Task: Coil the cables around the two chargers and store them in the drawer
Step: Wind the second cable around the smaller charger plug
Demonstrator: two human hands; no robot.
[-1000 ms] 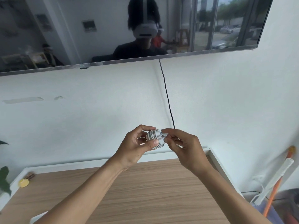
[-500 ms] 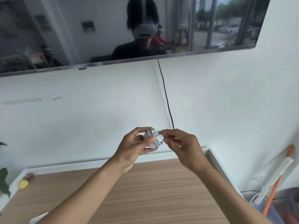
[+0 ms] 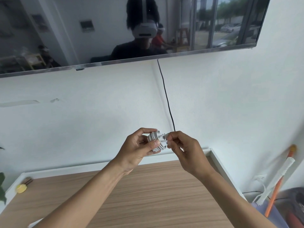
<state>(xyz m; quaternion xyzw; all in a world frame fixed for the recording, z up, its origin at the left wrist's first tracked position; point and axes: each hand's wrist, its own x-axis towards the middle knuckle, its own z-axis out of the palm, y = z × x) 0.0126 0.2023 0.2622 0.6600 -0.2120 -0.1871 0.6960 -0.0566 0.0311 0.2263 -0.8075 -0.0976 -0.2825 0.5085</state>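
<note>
Open room: the wooden tabletop point(image 3: 156, 199) shows bare grain across its middle, up to the raised white rim point(image 3: 221, 164) that bounds its back and right sides. Obstacles on or beside it: a small yellow object point(image 3: 21, 188) in the far left corner, plant leaves point(image 3: 2, 186) at the left edge, an orange pole point(image 3: 272, 200) and a white-wrapped pole point(image 3: 278, 176) leaning beyond the right side. Obstacles above: the left hand point(image 3: 136, 149) and right hand point(image 3: 186, 151) meeting on the coiled charger point(image 3: 156, 140) over the back rim, a black cable point(image 3: 167, 99) hanging down the wall point(image 3: 82, 129) just behind them, the screen point(image 3: 65, 30) overhead.
</note>
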